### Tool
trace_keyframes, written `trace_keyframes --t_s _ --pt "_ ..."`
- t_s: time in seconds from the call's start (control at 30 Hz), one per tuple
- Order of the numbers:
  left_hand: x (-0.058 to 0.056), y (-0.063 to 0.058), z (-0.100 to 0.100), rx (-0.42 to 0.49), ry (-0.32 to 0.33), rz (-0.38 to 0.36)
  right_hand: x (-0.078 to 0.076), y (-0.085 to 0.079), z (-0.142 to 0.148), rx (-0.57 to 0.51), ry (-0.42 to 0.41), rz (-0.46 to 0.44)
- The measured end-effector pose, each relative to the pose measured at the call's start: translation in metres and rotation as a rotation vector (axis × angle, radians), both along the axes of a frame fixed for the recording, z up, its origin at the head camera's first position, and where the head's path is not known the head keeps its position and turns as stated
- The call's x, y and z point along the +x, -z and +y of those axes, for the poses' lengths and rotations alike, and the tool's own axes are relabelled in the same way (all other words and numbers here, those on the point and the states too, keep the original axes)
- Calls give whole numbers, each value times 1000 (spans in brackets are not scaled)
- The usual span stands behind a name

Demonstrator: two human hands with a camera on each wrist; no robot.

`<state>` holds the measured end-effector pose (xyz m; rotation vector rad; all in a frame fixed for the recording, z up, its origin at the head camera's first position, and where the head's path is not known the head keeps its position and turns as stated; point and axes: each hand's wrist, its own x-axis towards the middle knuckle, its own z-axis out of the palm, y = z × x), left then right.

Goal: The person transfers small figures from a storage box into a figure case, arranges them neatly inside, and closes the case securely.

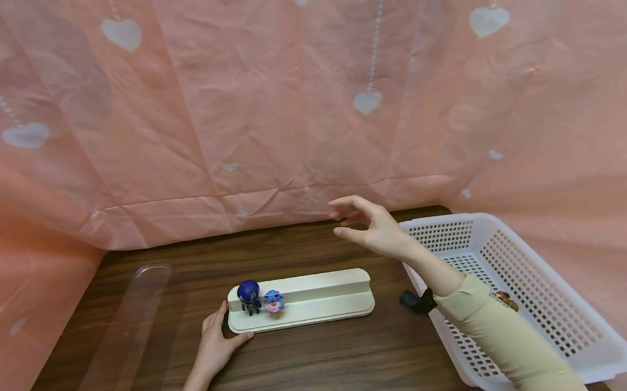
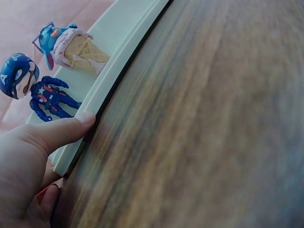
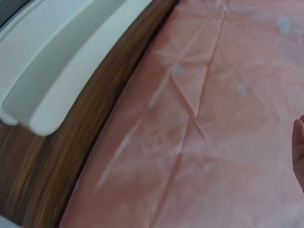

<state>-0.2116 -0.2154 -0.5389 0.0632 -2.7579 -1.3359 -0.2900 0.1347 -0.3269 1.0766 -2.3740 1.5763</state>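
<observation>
A cream two-step display stand (image 1: 324, 308) lies on the brown table. My left hand (image 1: 214, 342) grips its left end, thumb on the front edge and fingers round the side. At that end stands a figurine with a dark blue helmet (image 1: 248, 293), marked with an A in the left wrist view. Beside it is a light blue figurine in a pink ice-cream cone (image 2: 78, 50). My right hand (image 1: 370, 224) hovers in the air behind the stand's right end, fingers loosely bent and holding nothing. Only a bit of the right hand (image 3: 298, 152) shows in the right wrist view.
A white perforated basket (image 1: 570, 303) stands on the right, under my right forearm, with small brown items (image 1: 506, 300) inside. On the left lies a long clear plastic cover (image 1: 115, 347). A pink cloth with hearts (image 1: 295, 128) hangs behind the table and along its sides.
</observation>
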Motion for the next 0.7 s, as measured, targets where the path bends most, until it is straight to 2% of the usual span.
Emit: trace_keyframes --t_s 0.47,0.7 --pt "-2 2 -1 9 -2 -21 7 -11 49 -33 109 25" --pt "-1 3 -1 16 -7 -28 7 -11 69 -47 121 83"
